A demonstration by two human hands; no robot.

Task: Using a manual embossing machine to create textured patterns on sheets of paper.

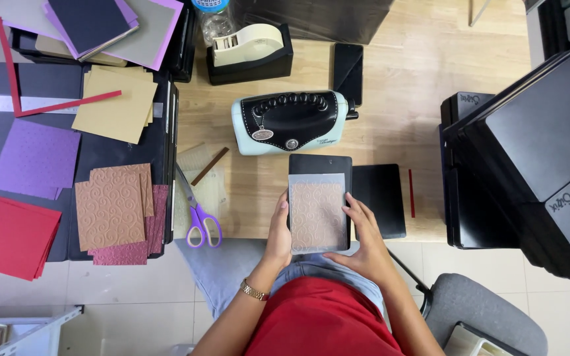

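Observation:
Both my hands hold a clear embossing folder (317,212) with a tan swirl-patterned sheet inside, lying on a black plate (320,163). My left hand (278,231) grips the stack's left edge. On its right edge and lower corner rests my right hand (365,238). The stack sits at the front edge of the wooden table (390,86), just in front of a pale green and black embossing machine (291,120).
A second black plate (379,200) lies right of the stack. Purple-handled scissors (199,214) lie to the left. Embossed tan sheets (112,204), purple (34,158) and red paper (11,234) cover the left side. A tape dispenser (249,49) stands behind; black cases (529,151) at right.

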